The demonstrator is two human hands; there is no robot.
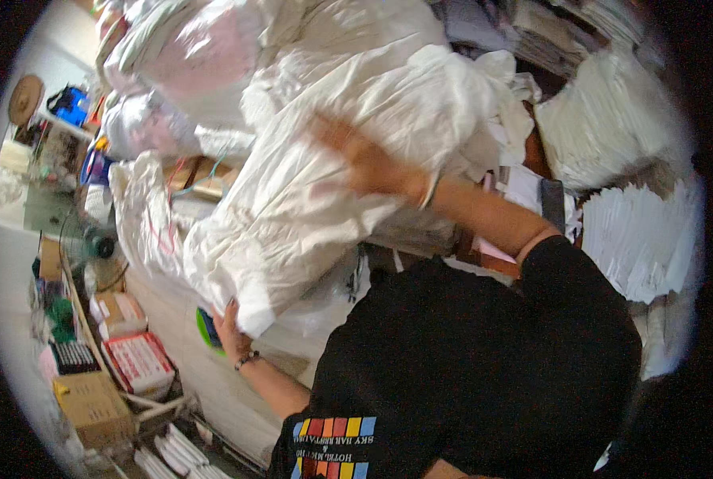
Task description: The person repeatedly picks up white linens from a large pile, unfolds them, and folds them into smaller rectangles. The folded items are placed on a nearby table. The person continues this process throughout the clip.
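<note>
A large sheet of creased white cloth (332, 173) spreads in loose folds before me over the pile. My left hand (232, 332) is at its lower left edge, thumb and fingers closed on the cloth beside a smooth white corner. Over the middle of the cloth is my right hand (362, 158), blurred by motion. Its fingers look stretched out and nothing shows in them; whether it touches the cloth is unclear. Folds hide most of what lies underneath.
Clear plastic bags with pinkish contents (207, 54) lie behind the cloth. Stacks of folded white linen (638, 239) stand at right. At left are a fan (96, 245), a red and white box (138, 362) and a cardboard box (93, 407). Pink and teal cords (210, 173) lie nearby.
</note>
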